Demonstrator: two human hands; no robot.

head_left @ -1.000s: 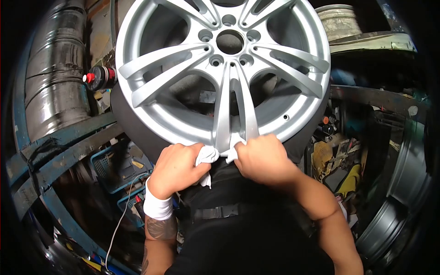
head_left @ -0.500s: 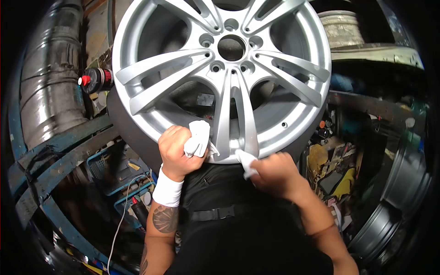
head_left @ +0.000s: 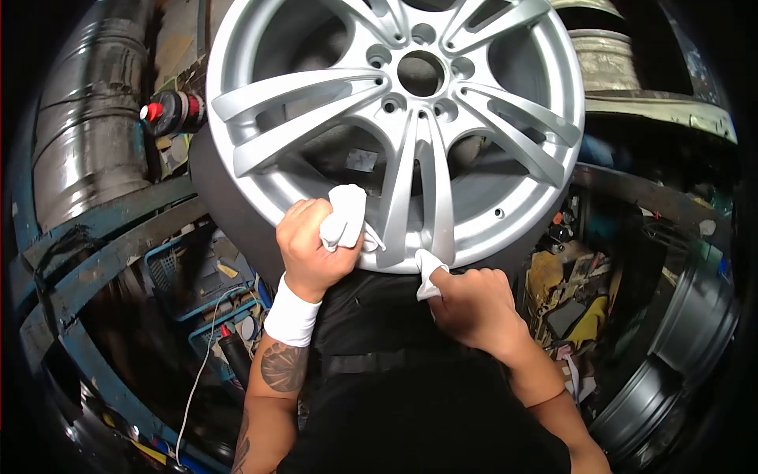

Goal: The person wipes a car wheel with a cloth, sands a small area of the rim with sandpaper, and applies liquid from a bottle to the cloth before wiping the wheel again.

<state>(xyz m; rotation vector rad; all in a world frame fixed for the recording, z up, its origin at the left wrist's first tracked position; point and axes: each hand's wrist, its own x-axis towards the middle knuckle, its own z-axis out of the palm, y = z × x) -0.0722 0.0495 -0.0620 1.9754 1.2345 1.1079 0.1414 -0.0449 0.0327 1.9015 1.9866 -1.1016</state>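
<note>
A silver alloy wheel (head_left: pixel 430 182) with paired spokes lies face up in front of me over a black tyre-like surface (head_left: pixel 229 193). My left hand (head_left: pixel 304 241), with a white band at the wrist, is closed round a bunched white cloth (head_left: pixel 344 217) at the wheel's near edge, left of the lowest spokes. Just right of those spokes, my right hand (head_left: pixel 478 308) pinches a smaller white cloth (head_left: pixel 429 276) whose tip touches the near rim.
A large metal drum (head_left: pixel 91 126) stands at the left beside a dark bottle with a red cap (head_left: pixel 170 113). Blue metal bars (head_left: pixel 118 229) and a blue basket (head_left: pixel 170 276) are below. More wheel rims (head_left: pixel 695 316) lie at the lower right.
The wheel appears shifted slightly right and up in view. The left hand and its cloth sit a little higher, and the right hand, blurred before, now shows clearly with its cloth at the rim.
</note>
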